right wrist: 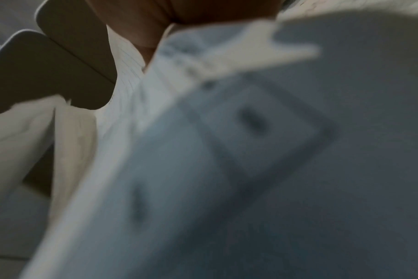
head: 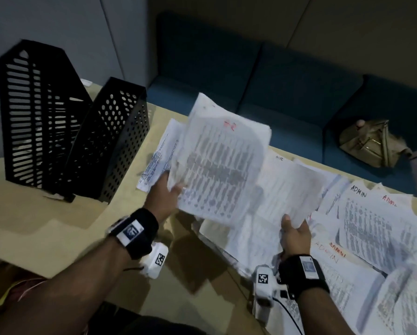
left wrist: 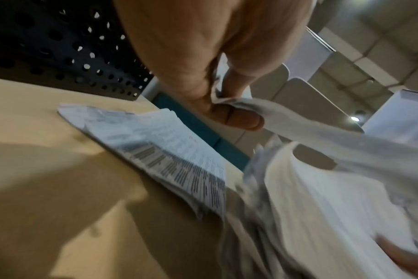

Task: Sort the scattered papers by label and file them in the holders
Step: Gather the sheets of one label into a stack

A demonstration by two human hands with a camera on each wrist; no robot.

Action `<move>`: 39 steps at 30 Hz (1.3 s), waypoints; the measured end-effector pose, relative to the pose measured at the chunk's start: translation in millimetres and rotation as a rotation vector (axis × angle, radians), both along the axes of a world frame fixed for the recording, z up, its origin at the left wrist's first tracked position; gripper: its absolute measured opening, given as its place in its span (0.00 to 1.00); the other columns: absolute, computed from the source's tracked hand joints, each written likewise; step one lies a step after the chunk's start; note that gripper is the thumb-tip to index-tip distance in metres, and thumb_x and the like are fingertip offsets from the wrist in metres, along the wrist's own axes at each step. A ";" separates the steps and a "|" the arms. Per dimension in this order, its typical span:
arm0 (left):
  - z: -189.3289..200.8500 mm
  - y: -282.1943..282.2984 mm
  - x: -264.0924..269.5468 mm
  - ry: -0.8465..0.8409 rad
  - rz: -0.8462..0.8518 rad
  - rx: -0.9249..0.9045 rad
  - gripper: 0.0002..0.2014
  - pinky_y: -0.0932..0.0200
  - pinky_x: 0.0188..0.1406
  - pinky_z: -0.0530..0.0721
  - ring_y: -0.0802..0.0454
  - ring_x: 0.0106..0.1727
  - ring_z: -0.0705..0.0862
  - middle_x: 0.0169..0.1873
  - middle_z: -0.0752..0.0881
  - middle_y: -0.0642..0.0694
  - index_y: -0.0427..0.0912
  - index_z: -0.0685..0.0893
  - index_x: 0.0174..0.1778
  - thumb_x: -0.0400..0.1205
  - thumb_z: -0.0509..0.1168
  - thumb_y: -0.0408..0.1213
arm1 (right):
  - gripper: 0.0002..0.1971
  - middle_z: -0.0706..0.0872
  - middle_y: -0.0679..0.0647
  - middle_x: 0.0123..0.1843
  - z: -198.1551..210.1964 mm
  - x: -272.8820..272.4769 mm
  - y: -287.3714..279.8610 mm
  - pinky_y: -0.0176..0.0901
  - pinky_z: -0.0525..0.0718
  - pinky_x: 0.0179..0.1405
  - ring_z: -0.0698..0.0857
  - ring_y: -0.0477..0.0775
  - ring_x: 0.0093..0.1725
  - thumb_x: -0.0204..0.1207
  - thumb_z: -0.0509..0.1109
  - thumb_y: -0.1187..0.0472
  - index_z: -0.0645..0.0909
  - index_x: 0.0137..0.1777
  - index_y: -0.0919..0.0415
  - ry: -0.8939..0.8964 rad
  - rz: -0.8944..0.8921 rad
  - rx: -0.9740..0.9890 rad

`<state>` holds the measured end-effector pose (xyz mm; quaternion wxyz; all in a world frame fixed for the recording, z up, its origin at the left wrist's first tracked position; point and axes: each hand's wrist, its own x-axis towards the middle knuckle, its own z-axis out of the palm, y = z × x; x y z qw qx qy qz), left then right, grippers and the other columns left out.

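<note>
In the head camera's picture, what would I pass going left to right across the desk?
Slotted black holder → perforated black holder → left hand lifting a red-marked sheet → right hand gripping another sheet → ADMIN-labelled papers.

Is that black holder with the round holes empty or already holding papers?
Looks empty: the perforated holder shows no paper above its rim or through its holes.

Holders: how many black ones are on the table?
2. The slotted holder stands at the table's far left; the dotted holder stands right beside it, nearer the papers. None seems hidden.
</note>
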<state>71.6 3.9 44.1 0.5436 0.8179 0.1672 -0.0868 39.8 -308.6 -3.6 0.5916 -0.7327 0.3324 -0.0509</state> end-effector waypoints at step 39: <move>-51.1 -21.2 -31.3 0.217 -0.326 -0.115 0.32 0.38 0.69 0.77 0.42 0.72 0.75 0.73 0.73 0.44 0.62 0.63 0.70 0.76 0.73 0.42 | 0.37 0.81 0.56 0.65 1.3 9.8 46.6 0.42 0.75 0.51 0.83 0.58 0.55 0.74 0.75 0.56 0.59 0.79 0.53 0.129 0.554 -0.262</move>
